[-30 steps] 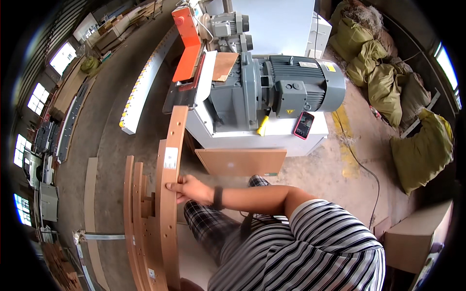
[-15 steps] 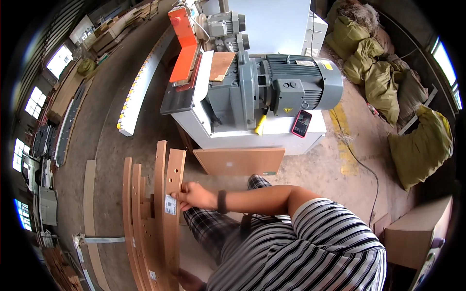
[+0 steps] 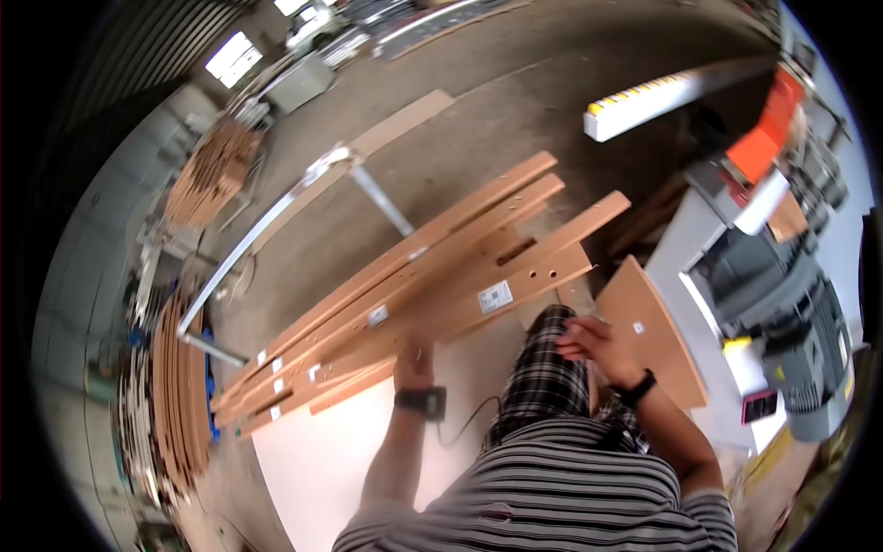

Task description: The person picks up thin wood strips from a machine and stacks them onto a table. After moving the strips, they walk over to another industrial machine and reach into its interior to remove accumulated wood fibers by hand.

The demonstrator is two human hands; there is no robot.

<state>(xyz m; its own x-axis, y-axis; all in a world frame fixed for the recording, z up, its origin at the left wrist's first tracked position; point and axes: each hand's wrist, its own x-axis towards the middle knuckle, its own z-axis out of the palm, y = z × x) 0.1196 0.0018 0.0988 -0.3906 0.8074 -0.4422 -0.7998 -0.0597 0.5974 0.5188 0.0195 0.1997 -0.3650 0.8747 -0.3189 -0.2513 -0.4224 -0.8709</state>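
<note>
Left hand is meeting the near edge of the drilled brown boards; right hand is hovering clear.
The labelled, two-holed board is lying toward 2 o'clock from the left hand, its long axis running from 8 to 2 o'clock. The left hand, seemingly nearer the stack, is blurring, so whether its fingers are gripping cannot be told. The right hand is holding nothing visible, fingers loosely parted over the plaid trouser leg, with the board's holed end sitting toward 11 o'clock, apart from it.
</note>
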